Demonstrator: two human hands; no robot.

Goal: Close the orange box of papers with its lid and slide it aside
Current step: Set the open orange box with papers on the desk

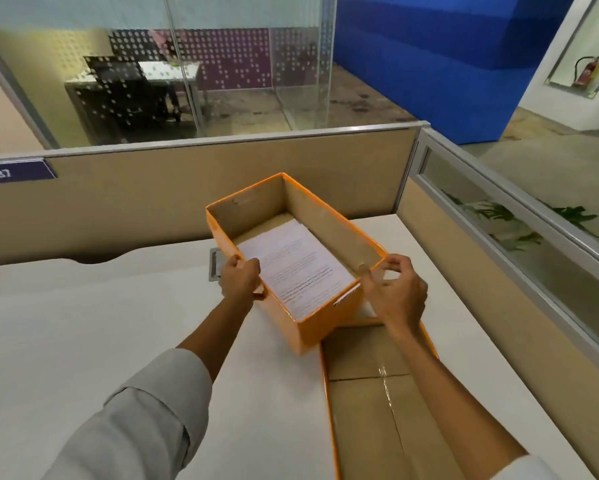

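Observation:
An open orange box [322,327] stands on the white desk [83,323], turned at an angle, with a stack of printed papers [294,265] lying inside. My left hand [241,280] grips the box's left wall near the front, thumb over the rim. My right hand [396,294] is at the box's front right corner, fingertips on the rim. The lid [367,410] lies upside down on the desk in front of the box, brown inside with an orange edge; my right forearm crosses over it.
Beige partition walls [187,188] close the desk at the back and right. A metal cable grommet [215,265] sits in the desk just left of the box. A blue tag marked 387 [12,173] hangs at far left.

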